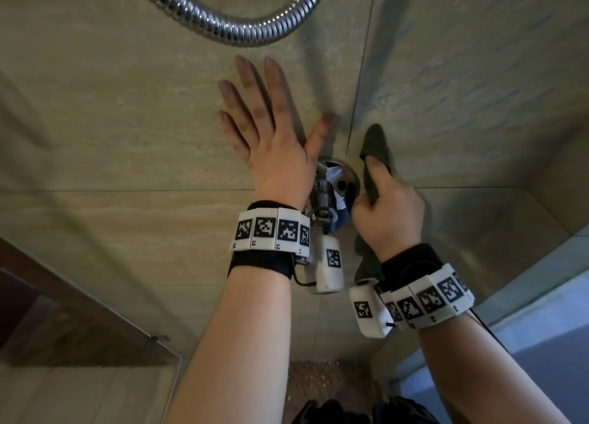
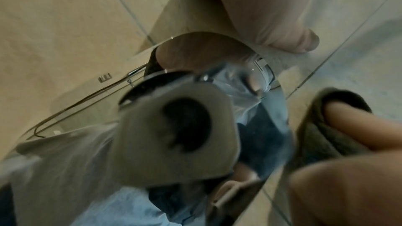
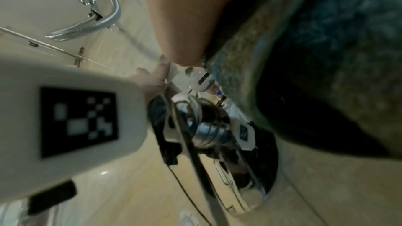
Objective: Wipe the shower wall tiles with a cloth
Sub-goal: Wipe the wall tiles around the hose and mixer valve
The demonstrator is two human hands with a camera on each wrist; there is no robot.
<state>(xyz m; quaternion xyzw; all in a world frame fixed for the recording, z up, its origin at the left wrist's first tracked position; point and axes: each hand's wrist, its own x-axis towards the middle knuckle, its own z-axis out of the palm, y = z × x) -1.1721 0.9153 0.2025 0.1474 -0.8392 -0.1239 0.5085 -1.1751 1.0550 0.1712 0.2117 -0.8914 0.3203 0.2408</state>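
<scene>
Beige shower wall tiles (image 1: 127, 136) fill the view, with thin lines between them. The left hand (image 1: 271, 136) lies flat on the wall with its fingers straight and spread. It holds nothing. It seems to be there to lean on. The right hand (image 1: 387, 206) has its fingers curled round a dark green cloth (image 1: 377, 146). One finger pushes the tip of the cloth against the tile, just to the right of a shiny round tap plate (image 1: 345, 178). The rest of the cloth hangs down under the hand. Between the two hands sits the metal tap (image 1: 323, 197). Higher up, a silver shower hose (image 1: 229, 24) loops across the wall.

The tile to the right of the tap shows bluish streaks, which may be wet marks from the cloth, though that is hard to tell. The wide tiles on the left look dry and plain. So most of the wall likely waits to be wiped.
</scene>
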